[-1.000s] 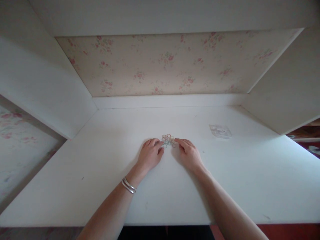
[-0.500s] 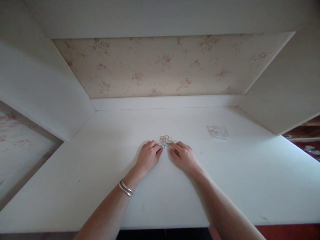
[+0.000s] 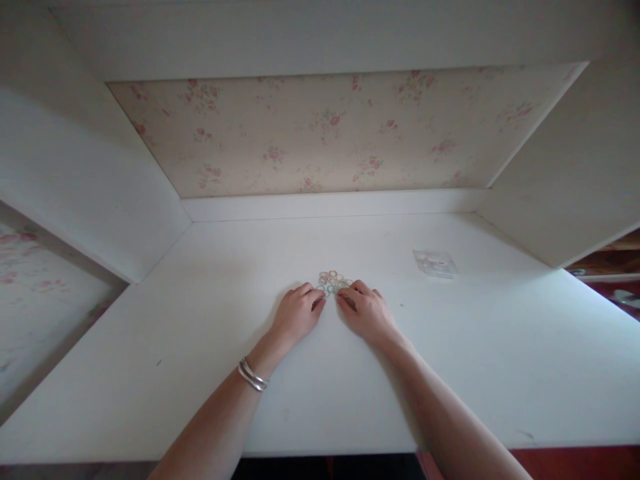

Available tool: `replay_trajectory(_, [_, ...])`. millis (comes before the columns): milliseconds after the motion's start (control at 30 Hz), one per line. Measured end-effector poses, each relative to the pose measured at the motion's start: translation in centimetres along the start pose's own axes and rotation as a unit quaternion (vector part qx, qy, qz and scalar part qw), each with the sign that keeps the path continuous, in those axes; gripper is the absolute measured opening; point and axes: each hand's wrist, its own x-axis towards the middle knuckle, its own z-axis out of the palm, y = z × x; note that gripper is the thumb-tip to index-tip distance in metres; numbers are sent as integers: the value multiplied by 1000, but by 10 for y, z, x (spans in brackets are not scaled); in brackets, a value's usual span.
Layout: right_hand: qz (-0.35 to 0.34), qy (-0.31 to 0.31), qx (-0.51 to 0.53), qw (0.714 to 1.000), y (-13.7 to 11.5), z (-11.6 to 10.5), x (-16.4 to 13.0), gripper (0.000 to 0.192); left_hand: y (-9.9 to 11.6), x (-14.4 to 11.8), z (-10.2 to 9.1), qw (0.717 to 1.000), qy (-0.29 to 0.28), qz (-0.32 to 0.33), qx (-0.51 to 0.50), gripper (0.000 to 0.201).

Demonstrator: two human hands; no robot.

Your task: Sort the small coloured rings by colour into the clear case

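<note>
A small pile of thin coloured loops that look like rubber bands [image 3: 330, 277] lies on the white tabletop [image 3: 320, 387]. At the pile's near left edge is my left hand [image 3: 299, 308], with two silver bangles [image 3: 253, 375] on its wrist. Its thumb and index finger are pinched together against the outermost loops; what lies between them is too small to make out. Across from it, my right hand [image 3: 366, 308] rests at the near right edge. Its thumb and index fingertips close on a greenish loop, and the curled fingers hide part of the pile.
A clear plastic case [image 3: 435, 264] lies to the right, farther back. Tall white side panels [image 3: 565, 167] and a back ledge [image 3: 330, 206] enclose the table, with floral wallpaper [image 3: 300, 133] behind. A tiny dark scrap [image 3: 159, 363] lies at left.
My right index finger, stretched over the loops before, has drawn back towards the thumb at the near edge. My left hand has barely moved.
</note>
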Motion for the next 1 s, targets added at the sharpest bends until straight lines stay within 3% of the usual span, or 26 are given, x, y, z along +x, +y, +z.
replay_trajectory(333, [51, 2, -16, 999, -2, 2, 11, 25, 0, 2, 1, 998, -53, 20, 25, 18])
replay_trajectory(500, [36, 1, -8, 999, -1, 5, 14, 25, 2, 1, 0, 995, -72, 32, 55, 18])
replay_trajectory(800, [55, 62, 99, 992, 9, 10, 12, 25, -14, -17, -17, 998, -28, 15, -48, 17])
replay_trajectory(1000, [-4, 23, 7, 1000, -3, 5, 7, 30, -10, -35, -18, 996, -81, 40, -13, 16])
